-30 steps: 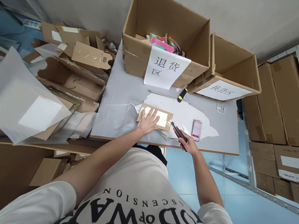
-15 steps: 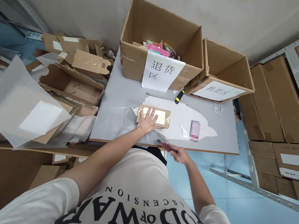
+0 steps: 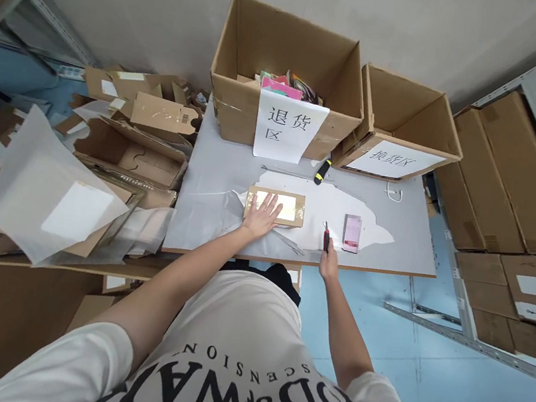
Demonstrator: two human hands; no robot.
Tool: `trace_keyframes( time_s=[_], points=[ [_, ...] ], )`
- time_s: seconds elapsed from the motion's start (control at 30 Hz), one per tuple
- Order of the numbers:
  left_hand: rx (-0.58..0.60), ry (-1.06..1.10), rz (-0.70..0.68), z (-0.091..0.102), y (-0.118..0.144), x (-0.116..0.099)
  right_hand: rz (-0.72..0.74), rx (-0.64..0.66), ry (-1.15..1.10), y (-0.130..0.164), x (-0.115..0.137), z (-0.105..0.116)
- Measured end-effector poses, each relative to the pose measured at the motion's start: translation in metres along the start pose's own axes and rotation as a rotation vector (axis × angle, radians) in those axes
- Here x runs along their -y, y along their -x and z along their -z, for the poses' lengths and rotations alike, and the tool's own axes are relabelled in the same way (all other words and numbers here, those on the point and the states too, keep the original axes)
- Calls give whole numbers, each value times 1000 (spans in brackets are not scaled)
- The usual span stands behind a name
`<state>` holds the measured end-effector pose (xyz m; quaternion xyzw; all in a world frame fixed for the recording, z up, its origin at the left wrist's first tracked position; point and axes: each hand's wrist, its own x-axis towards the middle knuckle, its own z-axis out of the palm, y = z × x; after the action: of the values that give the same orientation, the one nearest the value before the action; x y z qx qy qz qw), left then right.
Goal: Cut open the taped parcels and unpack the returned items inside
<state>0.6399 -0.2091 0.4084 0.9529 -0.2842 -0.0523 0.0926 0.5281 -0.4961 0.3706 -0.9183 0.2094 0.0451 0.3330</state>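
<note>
My left hand (image 3: 261,217) lies with its fingers spread on a small taped cardboard box (image 3: 299,211). A pale label on the box's top is partly covered by the hand. Clear plastic wrap (image 3: 233,231) lies beside and below the box. Closed around a red and black utility knife (image 3: 326,238), my right hand (image 3: 328,262) is at the table's front edge, with the knife's tip pointing away from me. Just right of the knife is a phone-like flat object (image 3: 352,234) with a blurred pinkish face.
Two open cartons stand at the back: a large one (image 3: 235,112) holding colourful items, and a smaller one (image 3: 400,123). A black and yellow tool (image 3: 323,171) lies before them on the grey table (image 3: 213,166). Opened cardboard boxes (image 3: 160,114) pile up left; stacked cartons (image 3: 507,183) stand right.
My right hand has moved up and right, bringing the knife from low over the front edge to upright beside the phone-like object. My left hand stays on the box.
</note>
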Motion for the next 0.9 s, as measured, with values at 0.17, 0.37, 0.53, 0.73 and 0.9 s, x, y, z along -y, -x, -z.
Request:
trace_keyframes(
  time_s=[0.17, 0.37, 0.53, 0.73, 0.9],
  points=[
    [-39, 0, -105, -3, 4, 7, -47, 44, 297, -27, 18, -38],
    [-105, -11, -260, -7, 26, 11, -140, 53, 432, -41, 27, -51],
    [-78, -22, -199, -9, 45, 1, -137, 119, 511, -39, 27, -51],
    [-30, 24, -140, -7, 46, -5, -23, 52, 479, -45, 33, -39],
    [-14, 53, -141, -4, 45, -3, 318, -119, 302, -72, 81, -22]
  ],
)
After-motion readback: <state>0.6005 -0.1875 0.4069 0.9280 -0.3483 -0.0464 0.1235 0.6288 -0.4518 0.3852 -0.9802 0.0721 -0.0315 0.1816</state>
